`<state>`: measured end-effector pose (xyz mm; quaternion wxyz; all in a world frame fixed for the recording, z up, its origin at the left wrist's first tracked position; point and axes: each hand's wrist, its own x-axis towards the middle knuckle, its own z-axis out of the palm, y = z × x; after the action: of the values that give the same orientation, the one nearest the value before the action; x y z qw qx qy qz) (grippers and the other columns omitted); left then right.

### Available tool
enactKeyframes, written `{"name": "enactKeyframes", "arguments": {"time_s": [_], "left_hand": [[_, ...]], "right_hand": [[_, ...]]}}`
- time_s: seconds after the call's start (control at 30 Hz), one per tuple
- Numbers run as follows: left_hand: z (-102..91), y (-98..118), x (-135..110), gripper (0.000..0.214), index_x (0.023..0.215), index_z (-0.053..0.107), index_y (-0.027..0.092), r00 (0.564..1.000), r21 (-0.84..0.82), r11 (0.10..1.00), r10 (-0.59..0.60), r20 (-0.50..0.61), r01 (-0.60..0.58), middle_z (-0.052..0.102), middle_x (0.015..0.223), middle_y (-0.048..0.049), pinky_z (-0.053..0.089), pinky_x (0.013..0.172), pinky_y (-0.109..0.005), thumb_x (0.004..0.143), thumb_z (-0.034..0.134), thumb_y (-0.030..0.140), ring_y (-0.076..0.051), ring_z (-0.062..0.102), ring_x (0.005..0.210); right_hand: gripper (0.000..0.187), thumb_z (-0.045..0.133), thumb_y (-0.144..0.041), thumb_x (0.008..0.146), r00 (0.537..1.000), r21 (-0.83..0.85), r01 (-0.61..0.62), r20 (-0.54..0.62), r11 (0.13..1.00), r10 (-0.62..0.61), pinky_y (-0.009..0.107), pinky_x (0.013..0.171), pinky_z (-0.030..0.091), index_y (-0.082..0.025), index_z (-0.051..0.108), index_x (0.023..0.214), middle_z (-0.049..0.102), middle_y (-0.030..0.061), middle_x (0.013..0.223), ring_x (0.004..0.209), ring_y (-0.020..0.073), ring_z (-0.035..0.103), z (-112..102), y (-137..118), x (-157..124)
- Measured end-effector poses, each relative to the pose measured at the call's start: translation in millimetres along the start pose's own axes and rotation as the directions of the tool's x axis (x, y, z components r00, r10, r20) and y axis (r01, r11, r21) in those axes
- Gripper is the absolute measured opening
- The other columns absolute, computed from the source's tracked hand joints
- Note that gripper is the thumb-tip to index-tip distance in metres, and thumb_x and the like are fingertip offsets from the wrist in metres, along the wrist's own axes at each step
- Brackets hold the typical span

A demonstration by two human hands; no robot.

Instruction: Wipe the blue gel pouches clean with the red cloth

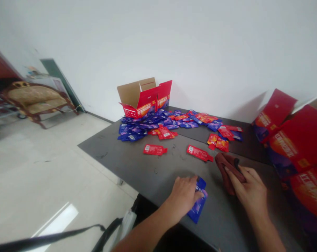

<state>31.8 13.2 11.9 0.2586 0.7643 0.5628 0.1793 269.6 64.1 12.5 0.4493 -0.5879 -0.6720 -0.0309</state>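
My left hand (184,196) grips a blue spouted pouch (198,207) that lies near the front edge of the dark grey table (137,168). Just to its right, my right hand (249,190) is closed on a dark red cloth (228,164) pressed against the tabletop. Two red pouches lie singly beyond my hands, one (154,149) to the left and one (199,153) in the middle. A heap of several blue and red pouches (160,124) spreads across the far side of the table.
An open red carton (144,98) stands at the table's far left corner. Large red cartons (297,147) crowd the right edge. A cushioned wooden bench (35,99) stands on the pale tiled floor to the left. A black strap (43,239) crosses the lower left.
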Motion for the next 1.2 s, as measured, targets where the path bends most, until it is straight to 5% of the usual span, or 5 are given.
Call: {"name": "enactKeyframes", "arguments": {"time_s": [0.37, 0.7, 0.8, 0.97, 1.2], "left_hand": [[-72.8, -59, -5, 0.038, 0.077, 0.065, 0.019, 0.941, -0.476, 0.878, -0.124, -0.315, -0.044, 0.062, 0.072, 0.0004, 0.041, 0.061, -0.025, 0.089, 0.067, 0.055, -0.015, 0.059, 0.066], [-226.0, -169, 27, 0.028, 0.097, 0.068, 0.018, 0.287, -0.051, 0.997, -0.064, -0.956, 0.051, 0.066, 0.096, -0.0057, 0.048, 0.087, -0.033, 0.096, 0.06, 0.044, -0.021, 0.06, 0.093], [-272.6, -198, 40, 0.028, 0.099, 0.069, 0.016, 0.345, 0.039, 0.995, 0.005, -0.939, 0.092, 0.066, 0.101, -0.0087, 0.046, 0.094, -0.035, 0.097, 0.057, 0.042, -0.023, 0.058, 0.101], [-329.4, -242, 62, 0.029, 0.101, 0.072, 0.016, 0.691, 0.349, 0.929, 0.174, -0.701, 0.121, 0.068, 0.106, -0.0111, 0.045, 0.096, -0.036, 0.098, 0.051, 0.036, -0.024, 0.058, 0.103], [-346.5, -280, 92, 0.021, 0.095, 0.075, 0.022, 0.861, 0.468, 0.881, 0.187, -0.473, 0.066, 0.07, 0.109, -0.0098, 0.044, 0.097, -0.036, 0.09, 0.056, 0.031, -0.026, 0.06, 0.108]], "right_hand": [[0.052, 0.058, -0.065, 0.086, 0.997, -0.003, -0.08, 0.008, 0.997, 0.08, 0.037, 0.08, 0.053, -0.021, 0.075, 0.109, 0.068, 0.0079, 0.104, 0.094, 0.0279, 0.067, -1, 17, -3], [0.053, 0.06, -0.068, 0.08, 0.985, 0.034, -0.151, 0.09, 0.988, 0.147, 0.04, 0.077, 0.054, -0.022, 0.076, 0.103, 0.07, 0.0073, 0.103, 0.095, 0.031, 0.068, 3, 21, -2], [0.049, 0.063, -0.066, 0.079, 0.982, 0.071, -0.149, 0.124, 0.986, 0.14, 0.041, 0.077, 0.056, -0.024, 0.077, 0.1, 0.071, 0.0068, 0.102, 0.093, 0.0314, 0.07, 5, 26, -2], [0.049, 0.064, -0.07, 0.076, 0.977, 0.072, -0.135, 0.175, 0.988, 0.121, 0.037, 0.069, 0.057, -0.025, 0.077, 0.091, 0.071, 0.0068, 0.096, 0.085, 0.0291, 0.072, 10, 25, 0], [0.051, 0.062, -0.072, 0.071, 0.974, 0.054, -0.164, 0.17, 0.985, 0.153, 0.04, 0.067, 0.06, -0.027, 0.079, 0.085, 0.074, 0.0096, 0.093, 0.082, 0.0322, 0.074, 12, 32, -1]]}}
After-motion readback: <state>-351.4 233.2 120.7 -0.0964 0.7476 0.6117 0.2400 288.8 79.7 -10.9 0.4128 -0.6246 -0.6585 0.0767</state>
